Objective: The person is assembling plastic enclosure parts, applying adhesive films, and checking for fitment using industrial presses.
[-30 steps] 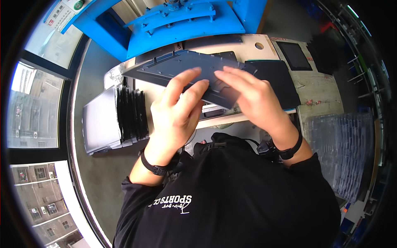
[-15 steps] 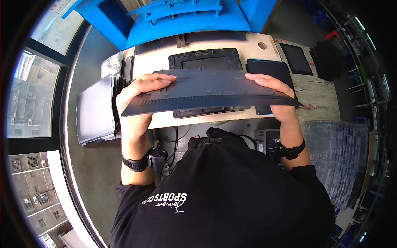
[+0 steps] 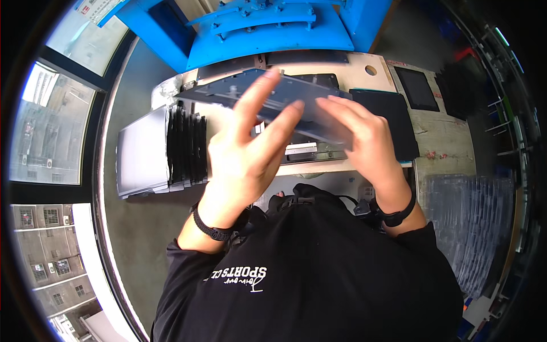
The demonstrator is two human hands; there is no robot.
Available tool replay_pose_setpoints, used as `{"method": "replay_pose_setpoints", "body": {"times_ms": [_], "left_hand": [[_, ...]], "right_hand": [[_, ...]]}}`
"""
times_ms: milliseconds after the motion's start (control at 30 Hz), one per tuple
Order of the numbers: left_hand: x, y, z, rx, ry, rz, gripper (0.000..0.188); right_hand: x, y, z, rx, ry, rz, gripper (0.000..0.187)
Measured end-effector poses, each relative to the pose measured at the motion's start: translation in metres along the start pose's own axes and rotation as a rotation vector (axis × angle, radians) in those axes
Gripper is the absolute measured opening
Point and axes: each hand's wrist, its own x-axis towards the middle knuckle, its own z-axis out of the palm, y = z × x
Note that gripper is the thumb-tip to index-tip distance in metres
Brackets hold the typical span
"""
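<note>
A thin dark plastic panel point(image 3: 219, 86), blurred by motion, is tilted above the work board. My right hand point(image 3: 367, 134) grips it near its right end, fingers over the upper face. In front of the panel, my left hand point(image 3: 248, 148) has its fingers spread apart; whether they touch it cannot be made out. Beneath lies a dark shell-like part point(image 3: 320, 80), mostly covered by the panel and hands. A pale strip point(image 3: 300, 149) shows on it between my hands.
A blue machine point(image 3: 268, 37) stands behind the pale wooden board point(image 3: 373, 60). Left is a stack of dark-edged panels point(image 3: 142, 151). A flat black panel point(image 3: 384, 122) lies right, with another dark panel point(image 3: 417, 88) beyond. Clear plastic trays point(image 3: 470, 228) are piled at lower right.
The panel was held level by both ends; now it slants, right end nearer me. My left hand has come off the left end and moved toward the middle, fingers spreading.
</note>
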Motion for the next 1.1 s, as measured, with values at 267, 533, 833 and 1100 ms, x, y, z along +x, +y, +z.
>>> {"method": "replay_pose_setpoints", "body": {"times_ms": [267, 533, 833, 1100], "left_hand": [[-0.023, -0.049, -0.033, -0.817, -0.210, -0.537, 0.053], [-0.017, -0.048, -0.019, -0.603, -0.097, -0.223, 0.025], [-0.019, -0.033, -0.027, -0.489, -0.087, -0.170, 0.025], [0.005, 0.030, 0.032, -0.475, -0.119, 0.393, 0.039]], "right_hand": [[-0.030, 0.055, -0.009, 0.521, 0.036, 0.003, 0.036], [-0.023, 0.056, -0.001, 0.498, 0.040, -0.058, 0.029], [-0.015, 0.073, 0.014, 0.688, -0.008, -0.004, 0.026], [-0.018, 0.113, 0.080, 2.037, 0.044, 0.293, 0.032]]}}
